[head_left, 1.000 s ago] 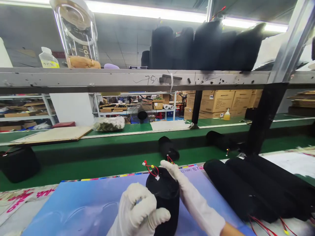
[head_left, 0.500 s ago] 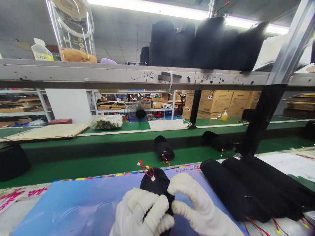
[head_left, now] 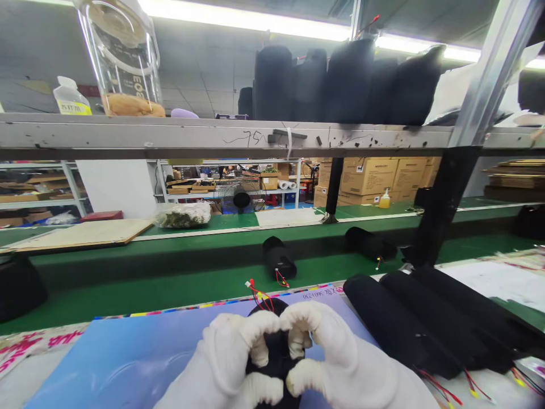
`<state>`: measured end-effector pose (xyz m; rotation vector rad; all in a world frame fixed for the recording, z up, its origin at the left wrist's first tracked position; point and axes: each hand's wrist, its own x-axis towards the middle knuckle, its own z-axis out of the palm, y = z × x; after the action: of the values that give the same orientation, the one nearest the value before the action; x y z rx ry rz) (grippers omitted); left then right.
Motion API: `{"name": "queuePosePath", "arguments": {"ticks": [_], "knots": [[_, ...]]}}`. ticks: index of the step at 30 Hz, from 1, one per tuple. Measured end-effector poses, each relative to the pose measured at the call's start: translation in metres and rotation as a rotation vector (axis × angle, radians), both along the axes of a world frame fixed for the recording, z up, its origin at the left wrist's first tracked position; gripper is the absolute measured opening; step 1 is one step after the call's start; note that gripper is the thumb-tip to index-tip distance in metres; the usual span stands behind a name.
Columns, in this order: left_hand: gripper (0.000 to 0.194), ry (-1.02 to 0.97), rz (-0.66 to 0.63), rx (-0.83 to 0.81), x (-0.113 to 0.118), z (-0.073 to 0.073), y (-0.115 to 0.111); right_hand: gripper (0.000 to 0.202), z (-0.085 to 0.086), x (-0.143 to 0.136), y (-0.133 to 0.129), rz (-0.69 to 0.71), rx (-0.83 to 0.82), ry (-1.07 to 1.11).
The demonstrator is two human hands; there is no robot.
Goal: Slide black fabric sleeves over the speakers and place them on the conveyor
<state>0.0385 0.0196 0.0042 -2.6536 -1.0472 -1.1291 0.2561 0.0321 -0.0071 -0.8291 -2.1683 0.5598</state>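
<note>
A black cloth-covered pack (head_left: 279,352) lies lengthwise on the blue sheet in front of me, its red wires (head_left: 260,295) with small plugs sticking out at the far end. My left hand (head_left: 234,352), in a white glove, curls over its left side with fingers and thumb pressing on the cloth. On the other side my right hand (head_left: 336,352), gloved too, bends its fingertips onto the pack. Both hands are closed on it, with the fingertips nearly meeting above. The near end of the pack is partly hidden by the gloves.
Several similar black packs (head_left: 404,324) lie side by side at the right. On the green belt (head_left: 170,289) rest a black pack (head_left: 279,258) and another (head_left: 369,243) farther right. A metal shelf (head_left: 191,133) crosses overhead, with a black-wrapped post (head_left: 447,204) at the right.
My left hand has opened out from its bunched grip and now curls round the pack's left side. My right hand has come closer, fingertips onto the cloth. The view has shifted slightly.
</note>
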Motion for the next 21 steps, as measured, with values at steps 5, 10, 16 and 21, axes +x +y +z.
{"name": "queuePosePath", "arguments": {"ticks": [5, 10, 16, 21], "knots": [[0.055, 0.110, -0.029, 0.092, 0.000, 0.003, -0.004, 0.047, 0.004, 0.000, -0.011, -0.086, -0.072, -0.006], [0.038, 0.246, 0.058, 0.170, 0.000, -0.005, -0.006, 0.025, -0.001, 0.011, -0.016, 0.055, -0.120, 0.295], [0.010, 0.191, -0.167, 0.316, -0.008, -0.028, 0.014, 0.031, -0.006, 0.019, -0.012, -0.010, 0.018, 0.247], [0.019, 0.146, -0.235, 0.235, -0.007, -0.021, 0.014, 0.014, -0.004, 0.011, -0.020, 0.011, 0.353, 0.039]]}}
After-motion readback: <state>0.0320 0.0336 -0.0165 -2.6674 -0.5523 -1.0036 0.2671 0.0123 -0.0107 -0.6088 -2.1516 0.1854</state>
